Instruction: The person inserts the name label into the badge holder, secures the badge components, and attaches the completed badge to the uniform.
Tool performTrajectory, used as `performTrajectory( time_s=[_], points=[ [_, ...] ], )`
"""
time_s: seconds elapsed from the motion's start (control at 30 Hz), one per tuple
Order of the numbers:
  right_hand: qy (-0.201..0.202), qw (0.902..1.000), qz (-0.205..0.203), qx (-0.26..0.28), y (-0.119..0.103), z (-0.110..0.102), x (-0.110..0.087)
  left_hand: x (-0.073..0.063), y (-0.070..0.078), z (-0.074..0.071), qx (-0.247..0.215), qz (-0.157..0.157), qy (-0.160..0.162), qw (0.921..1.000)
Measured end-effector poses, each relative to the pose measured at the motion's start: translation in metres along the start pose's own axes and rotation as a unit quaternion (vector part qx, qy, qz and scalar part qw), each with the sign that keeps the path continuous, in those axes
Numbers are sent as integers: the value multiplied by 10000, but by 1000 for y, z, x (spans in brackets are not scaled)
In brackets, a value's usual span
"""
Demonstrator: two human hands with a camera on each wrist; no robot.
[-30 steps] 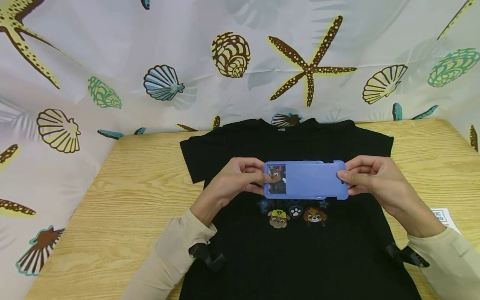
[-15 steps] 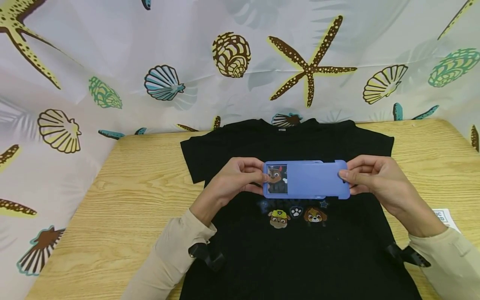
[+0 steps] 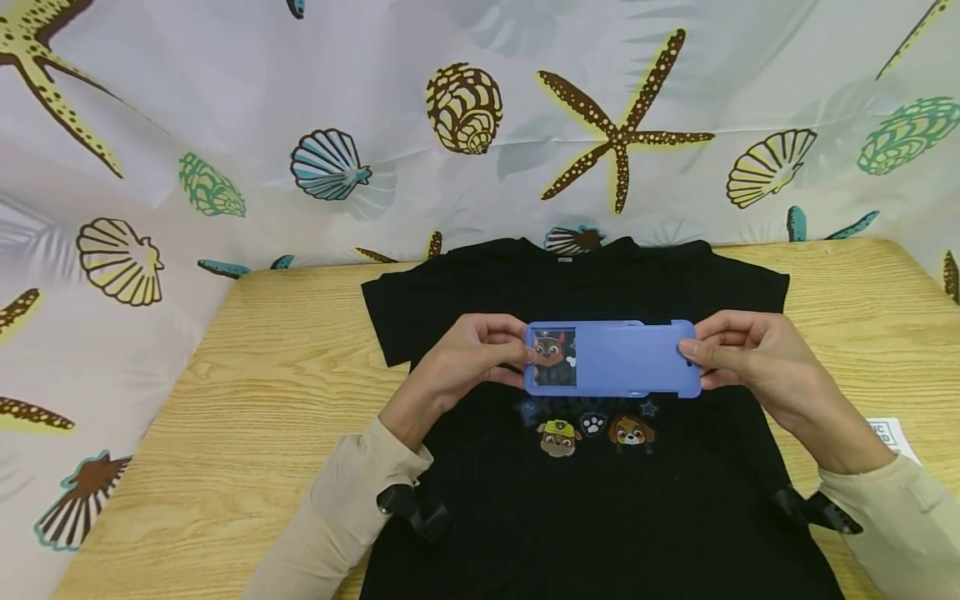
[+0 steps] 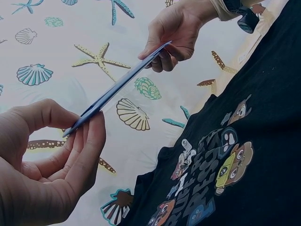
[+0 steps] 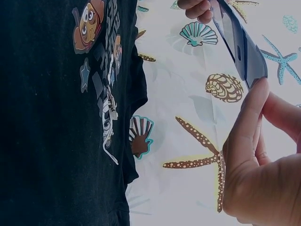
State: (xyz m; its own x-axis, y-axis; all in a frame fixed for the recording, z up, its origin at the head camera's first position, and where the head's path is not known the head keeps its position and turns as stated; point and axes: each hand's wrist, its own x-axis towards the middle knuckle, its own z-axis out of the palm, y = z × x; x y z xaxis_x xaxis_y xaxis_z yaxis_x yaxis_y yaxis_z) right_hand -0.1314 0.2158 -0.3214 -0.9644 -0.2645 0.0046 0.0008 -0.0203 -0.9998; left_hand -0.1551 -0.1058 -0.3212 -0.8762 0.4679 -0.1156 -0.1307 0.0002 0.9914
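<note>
A flat violet-blue plastic case [image 3: 626,358] of two sliding parts is held level above a black T-shirt [image 3: 600,508] in the head view. My left hand [image 3: 472,354] pinches its left end, thumb on top and fingers beneath. The opposite end is pinched by my right hand [image 3: 757,358] in the same way. Near the left end the shirt's dog print shows through an opening or clear window. Seen edge-on in the left wrist view, the case [image 4: 122,87] is thin. A small dark slot shows near its right end in the right wrist view.
The shirt lies spread on a wooden table [image 3: 285,375], collar toward the back. A white curtain [image 3: 405,75] printed with shells and starfish hangs behind. Partly behind the right forearm lies a white printed paper or card [image 3: 892,435].
The two parts of the case have slid slightly farther apart, and the opening at the left is a little wider. Both hands keep their pinch.
</note>
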Motion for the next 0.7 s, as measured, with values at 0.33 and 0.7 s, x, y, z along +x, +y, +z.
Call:
performTrajectory(
  time_s=[0.33, 0.7],
  points=[
    [14, 10000, -15, -27, -1, -1, 0, 1, -1, -1, -74, 57, -32, 10000],
    [-15, 9999, -83, 113, -1, -1, 0, 0, 1, -2, -18, -26, 71, 10000]
  ],
)
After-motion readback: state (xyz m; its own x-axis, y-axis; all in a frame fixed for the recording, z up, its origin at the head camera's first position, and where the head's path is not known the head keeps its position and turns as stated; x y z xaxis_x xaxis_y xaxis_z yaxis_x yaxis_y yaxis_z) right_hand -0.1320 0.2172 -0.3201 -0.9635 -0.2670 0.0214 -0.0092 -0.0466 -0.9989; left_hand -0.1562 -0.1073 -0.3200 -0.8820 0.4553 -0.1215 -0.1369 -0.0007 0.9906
